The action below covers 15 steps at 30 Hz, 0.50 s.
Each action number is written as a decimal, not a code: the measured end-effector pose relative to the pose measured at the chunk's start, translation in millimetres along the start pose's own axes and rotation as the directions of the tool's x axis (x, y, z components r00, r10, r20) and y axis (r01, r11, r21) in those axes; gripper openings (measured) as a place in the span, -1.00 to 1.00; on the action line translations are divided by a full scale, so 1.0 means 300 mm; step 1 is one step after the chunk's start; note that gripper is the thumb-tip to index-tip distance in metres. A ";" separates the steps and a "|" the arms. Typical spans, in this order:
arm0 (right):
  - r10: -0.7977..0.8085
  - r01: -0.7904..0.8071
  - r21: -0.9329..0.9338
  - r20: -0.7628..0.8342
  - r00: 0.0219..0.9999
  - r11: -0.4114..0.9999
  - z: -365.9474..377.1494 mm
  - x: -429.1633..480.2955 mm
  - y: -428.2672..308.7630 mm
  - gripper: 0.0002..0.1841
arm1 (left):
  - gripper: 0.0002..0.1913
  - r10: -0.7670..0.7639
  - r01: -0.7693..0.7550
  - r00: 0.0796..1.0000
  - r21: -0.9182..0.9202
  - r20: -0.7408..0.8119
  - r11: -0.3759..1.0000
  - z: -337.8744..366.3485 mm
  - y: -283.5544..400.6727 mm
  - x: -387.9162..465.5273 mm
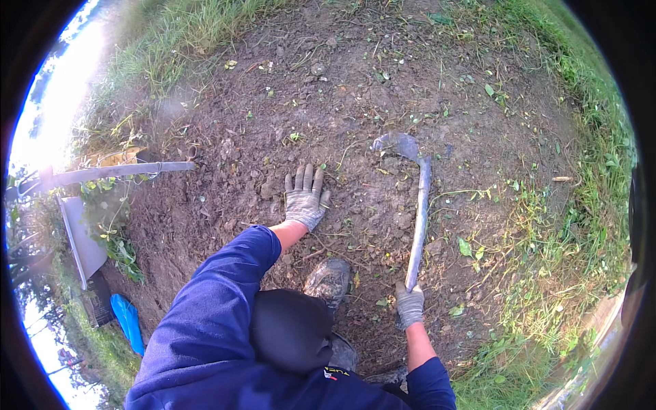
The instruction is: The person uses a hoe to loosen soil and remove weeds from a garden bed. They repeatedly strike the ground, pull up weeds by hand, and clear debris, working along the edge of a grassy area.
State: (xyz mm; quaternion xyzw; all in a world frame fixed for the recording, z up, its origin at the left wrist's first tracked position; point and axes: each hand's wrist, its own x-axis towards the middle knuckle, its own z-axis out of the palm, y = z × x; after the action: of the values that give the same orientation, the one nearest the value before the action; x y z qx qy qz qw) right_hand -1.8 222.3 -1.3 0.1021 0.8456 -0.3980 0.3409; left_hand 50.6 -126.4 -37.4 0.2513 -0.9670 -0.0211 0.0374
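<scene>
In a knitted grey work glove, my left hand (306, 200) lies palm down over the dark, cloddy soil (241, 195), with its fingers extended. It holds nothing; whether it presses on the earth or hovers just over it is hard to judge. My right hand (410, 306), gloved alike, grips the near end of a hoe's pale handle (421, 215). The handle runs away from me to a broad, dirt-smeared hoe blade (402, 144), which rests on the ground ahead and to the right of my left hand.
A muddy boot (329, 281) stands between my arms. Grass and weeds (543, 241) border the soil on the right. At left are a long pole (128, 169), a pale panel (84, 238) and a blue object (127, 323). Pulled stems and leaves litter the ground.
</scene>
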 end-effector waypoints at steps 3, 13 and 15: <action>0.183 -0.181 -0.047 0.042 0.982 0.982 -0.017 0.019 0.004 -0.73 | -0.33 0.009 -0.009 1.000 0.000 0.009 1.000 -0.004 -0.001 0.002; 0.149 -0.149 -0.010 0.041 0.988 0.989 0.003 0.034 -0.046 -0.69 | -0.36 0.019 -0.019 1.000 0.003 -0.005 1.000 -0.023 0.003 0.007; 0.103 -0.103 -0.029 0.024 0.994 0.994 -0.001 0.030 -0.048 -0.70 | -0.36 0.019 -0.019 1.000 -0.010 -0.006 1.000 -0.021 0.004 0.006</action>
State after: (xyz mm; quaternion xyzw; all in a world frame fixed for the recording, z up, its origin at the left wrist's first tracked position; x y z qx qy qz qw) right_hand -15.1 212.1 1.5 0.1357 0.8402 -0.3693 0.3732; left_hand 49.0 -126.3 -31.0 0.2421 -0.9691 -0.0247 0.0417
